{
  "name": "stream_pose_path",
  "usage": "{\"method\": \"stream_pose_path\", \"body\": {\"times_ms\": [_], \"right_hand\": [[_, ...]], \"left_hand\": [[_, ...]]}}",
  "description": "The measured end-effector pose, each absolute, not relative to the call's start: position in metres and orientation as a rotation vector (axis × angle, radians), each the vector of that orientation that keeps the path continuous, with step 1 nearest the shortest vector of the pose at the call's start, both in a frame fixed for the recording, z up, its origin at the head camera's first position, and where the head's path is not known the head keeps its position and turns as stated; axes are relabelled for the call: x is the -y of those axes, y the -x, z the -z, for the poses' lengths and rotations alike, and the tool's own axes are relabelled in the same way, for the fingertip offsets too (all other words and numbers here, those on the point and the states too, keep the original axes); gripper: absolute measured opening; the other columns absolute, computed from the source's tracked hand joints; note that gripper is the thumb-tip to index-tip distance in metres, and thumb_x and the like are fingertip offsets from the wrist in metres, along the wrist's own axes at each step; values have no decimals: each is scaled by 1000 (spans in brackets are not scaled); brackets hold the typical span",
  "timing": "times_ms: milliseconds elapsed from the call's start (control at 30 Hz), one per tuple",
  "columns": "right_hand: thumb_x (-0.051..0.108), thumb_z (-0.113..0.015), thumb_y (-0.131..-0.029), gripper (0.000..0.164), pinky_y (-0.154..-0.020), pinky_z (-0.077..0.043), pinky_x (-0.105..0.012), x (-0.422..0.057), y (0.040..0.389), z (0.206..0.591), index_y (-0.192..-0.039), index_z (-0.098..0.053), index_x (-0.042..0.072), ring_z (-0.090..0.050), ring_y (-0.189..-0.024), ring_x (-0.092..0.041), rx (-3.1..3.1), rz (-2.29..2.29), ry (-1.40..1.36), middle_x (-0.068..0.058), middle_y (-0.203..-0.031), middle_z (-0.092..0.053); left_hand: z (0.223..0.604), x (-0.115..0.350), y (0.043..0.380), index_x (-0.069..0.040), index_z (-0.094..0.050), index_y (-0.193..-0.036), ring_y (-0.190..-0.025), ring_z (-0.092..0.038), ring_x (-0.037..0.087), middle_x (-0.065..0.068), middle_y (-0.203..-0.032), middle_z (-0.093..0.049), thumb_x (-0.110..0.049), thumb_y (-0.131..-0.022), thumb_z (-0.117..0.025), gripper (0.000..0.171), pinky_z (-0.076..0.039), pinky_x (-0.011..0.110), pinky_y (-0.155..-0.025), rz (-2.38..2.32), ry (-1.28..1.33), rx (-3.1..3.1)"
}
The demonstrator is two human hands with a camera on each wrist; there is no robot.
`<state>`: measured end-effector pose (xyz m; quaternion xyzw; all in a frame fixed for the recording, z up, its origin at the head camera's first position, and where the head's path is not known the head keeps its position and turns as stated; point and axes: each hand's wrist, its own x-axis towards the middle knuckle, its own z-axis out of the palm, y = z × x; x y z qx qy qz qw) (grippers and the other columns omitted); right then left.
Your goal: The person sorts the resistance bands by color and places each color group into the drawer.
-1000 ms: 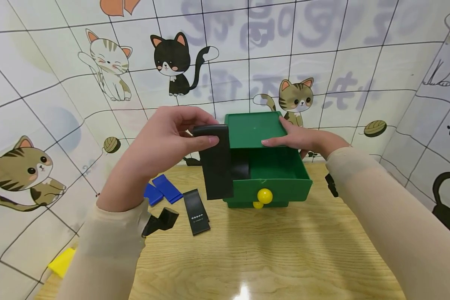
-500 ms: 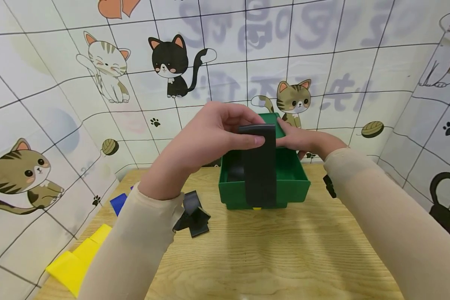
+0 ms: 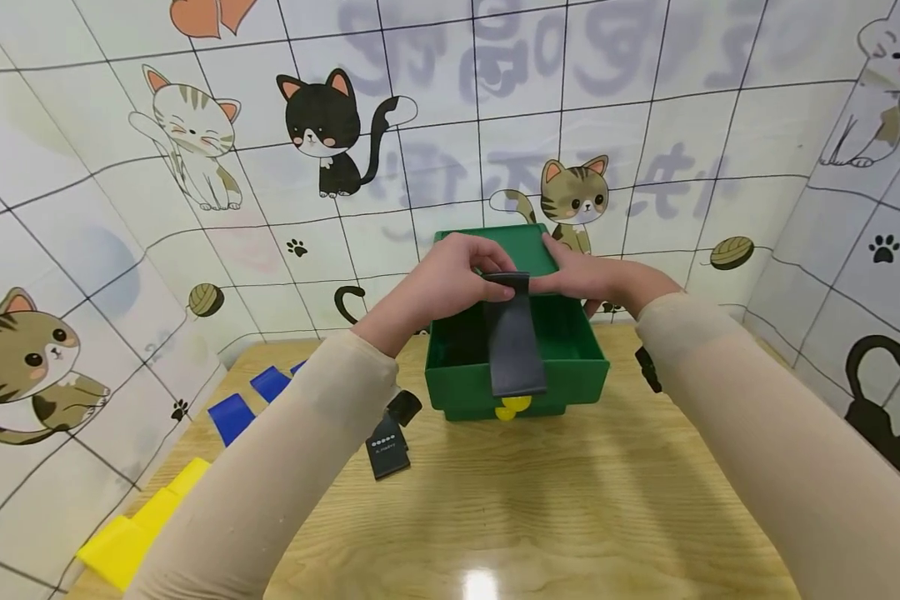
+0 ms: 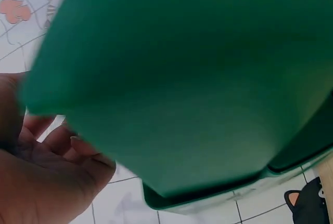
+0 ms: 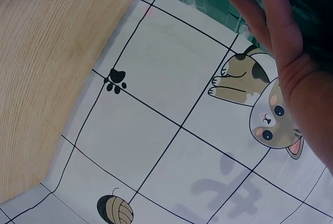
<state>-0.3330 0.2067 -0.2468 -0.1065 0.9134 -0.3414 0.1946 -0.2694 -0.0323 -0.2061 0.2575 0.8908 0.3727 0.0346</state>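
Observation:
A folded black resistance band [image 3: 516,350] hangs from my left hand [image 3: 461,275], pinched at its upper end between thumb and fingers. It hangs in front of the pulled-out green drawer [image 3: 581,383], overlapping its front wall and yellow knobs [image 3: 506,412]. Something dark lies inside the drawer at the left. My right hand [image 3: 596,279] rests on the top and right side of the green box [image 3: 521,244], fingers spread. The left wrist view shows my left hand [image 4: 57,177] beside the green plastic, the band out of sight. Straight fingers of my right hand [image 5: 291,52] lie along the box.
Left of the drawer, another black band [image 3: 388,454] with white print lies on the wooden table [image 3: 555,517]. Blue bands [image 3: 231,417] and yellow bands [image 3: 120,542] lie farther left, partly behind my left sleeve. A cat-patterned wall cloth [image 3: 435,150] stands close behind the box.
My left hand has carried the black band right, from the drawer's left side to its front, then slightly lower; the band now tilts. My right hand has stayed on the box.

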Motion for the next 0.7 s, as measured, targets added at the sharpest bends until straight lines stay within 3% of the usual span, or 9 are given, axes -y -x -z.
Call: {"method": "stream_pose_path", "body": {"times_ms": [233,500,700], "right_hand": [[60,-58,-102,115,-99,-55,-70,-206,333,246,-164,33,28,-26,-156,-58,-2559,959,310,-26,-177,7],[55,-57,-104,111,-99,-53,-74,-205,330,246,-164,33,28,-28,-154,-59,-2543,998,316,-28,-176,4],[62,-60,-101,117,-95,-56,-71,-205,331,246,-165,31,25,-26,-156,-57,-2583,948,317,-25,-178,7]], "left_hand": [[222,31,278,-19,-78,-110,-98,-67,21,3,-110,-79,-20,-95,-83,16,-57,36,-87,-1052,-869,-2823],[232,29,279,-18,-78,-108,-78,-51,23,3,-109,-68,-22,-95,-83,14,-44,32,-71,-990,-905,-2916],[234,29,278,-20,-78,-111,-93,-56,20,2,-106,-66,-25,-94,-85,19,-49,33,-79,-900,-923,-2932]]}}
